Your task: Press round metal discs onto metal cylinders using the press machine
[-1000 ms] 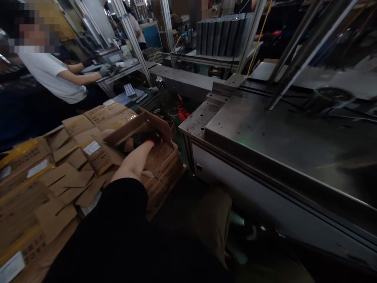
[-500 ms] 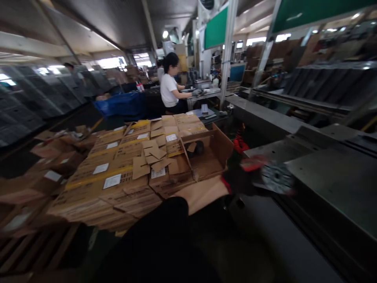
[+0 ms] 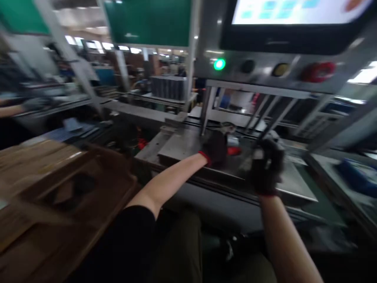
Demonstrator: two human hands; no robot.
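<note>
My left hand [image 3: 216, 149], in a dark glove with a red cuff, is over the metal worktable, its fingers closed around a silvery round metal part [image 3: 232, 140]. A red patch shows just below that part; whether it belongs to the glove or the part I cannot tell. My right hand [image 3: 266, 167], also gloved, is to the right above the metal plate [image 3: 294, 184]. Its fingers look bent but are smeared by motion, so what they hold, if anything, is unclear. Behind the left hand lies a small roundish metal piece [image 3: 226, 127].
A control panel [image 3: 265, 51] with a screen, a lit green button and a red knob hangs above the table. An open cardboard box [image 3: 118, 169] stands at my left, beside stacked cartons [image 3: 44, 157]. A co-worker's gloved hand [image 3: 37, 104] shows at far left.
My view has swung right, from the cartons to the machine. My left hand has brought the round metal part over the worktable. My right hand has come into view.
</note>
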